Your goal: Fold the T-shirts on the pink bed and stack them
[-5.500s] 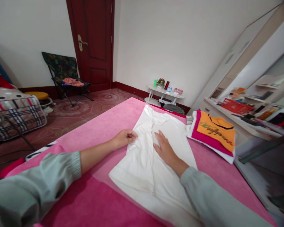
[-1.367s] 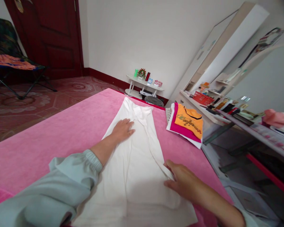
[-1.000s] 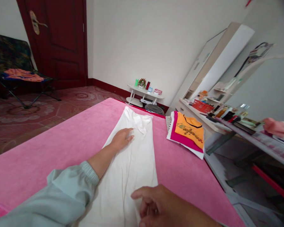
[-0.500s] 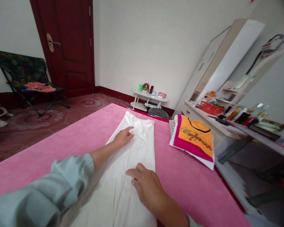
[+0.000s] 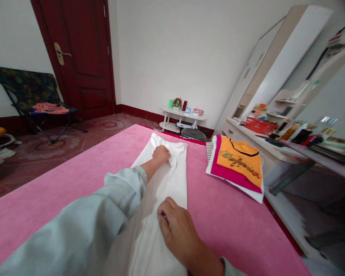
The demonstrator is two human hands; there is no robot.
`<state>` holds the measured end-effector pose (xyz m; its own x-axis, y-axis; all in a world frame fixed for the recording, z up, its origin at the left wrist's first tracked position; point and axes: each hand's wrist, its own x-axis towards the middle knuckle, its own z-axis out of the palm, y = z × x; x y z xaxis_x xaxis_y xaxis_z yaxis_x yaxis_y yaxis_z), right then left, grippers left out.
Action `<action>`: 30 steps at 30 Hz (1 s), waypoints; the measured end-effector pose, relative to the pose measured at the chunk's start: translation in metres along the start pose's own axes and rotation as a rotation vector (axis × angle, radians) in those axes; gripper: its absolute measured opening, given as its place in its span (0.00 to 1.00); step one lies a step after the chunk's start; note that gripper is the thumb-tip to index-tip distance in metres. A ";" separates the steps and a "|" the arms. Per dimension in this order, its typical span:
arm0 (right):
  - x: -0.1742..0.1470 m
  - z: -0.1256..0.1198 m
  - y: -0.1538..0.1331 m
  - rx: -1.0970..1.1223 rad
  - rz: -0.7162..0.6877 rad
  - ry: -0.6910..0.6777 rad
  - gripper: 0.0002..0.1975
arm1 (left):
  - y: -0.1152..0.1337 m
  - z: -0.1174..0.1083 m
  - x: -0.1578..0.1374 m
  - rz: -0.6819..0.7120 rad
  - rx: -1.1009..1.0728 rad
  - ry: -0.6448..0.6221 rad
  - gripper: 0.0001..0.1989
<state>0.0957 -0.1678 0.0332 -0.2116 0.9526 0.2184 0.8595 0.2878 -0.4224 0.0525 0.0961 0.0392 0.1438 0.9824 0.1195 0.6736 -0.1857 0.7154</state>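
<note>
A long white garment [image 5: 175, 180] lies lengthwise on the pink bedspread [image 5: 218, 218], folded into a strip. Its far end has a bunched, collar-like fold. My left hand [image 5: 161, 154] is closed on the cloth beside that fold, fingers curled in a pinch. Nearer to me, my right hand [image 5: 179, 228] grips the cloth along the middle of the strip, its thumb and fingers pressed together. My left sleeve covers part of the garment's left side.
To the right, a stack of folded clothes has an orange T-shirt [image 5: 240, 157] on top. Beyond it is a dressing table [image 5: 247, 134] with a red basket [image 5: 260, 125] and bottles. A low white stand [image 5: 168, 110] is past the bed's far edge; a folding chair [image 5: 23, 88] stands left.
My left hand has moved slightly right and farther away, its fingers closing on the cloth near the fold. My right hand's pointing fingers have curled into a grip.
</note>
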 end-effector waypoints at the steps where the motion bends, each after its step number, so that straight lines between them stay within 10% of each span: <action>1: 0.000 -0.002 0.000 0.068 0.009 0.026 0.06 | -0.001 -0.002 0.004 0.018 -0.019 0.017 0.10; 11: 0.012 0.002 -0.011 0.341 -0.035 0.083 0.06 | -0.022 -0.031 0.043 0.119 -0.165 0.133 0.12; 24: 0.003 0.003 -0.013 0.411 -0.134 -0.056 0.15 | -0.043 -0.012 -0.005 0.091 -0.121 0.123 0.34; 30: 0.011 0.009 -0.005 0.637 0.054 0.016 0.14 | -0.047 -0.007 -0.021 0.157 -0.080 0.168 0.26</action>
<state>0.0850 -0.1575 0.0299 -0.1650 0.9672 0.1932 0.4222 0.2463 -0.8724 0.0126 0.0840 0.0074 0.1151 0.9327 0.3418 0.5920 -0.3407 0.7304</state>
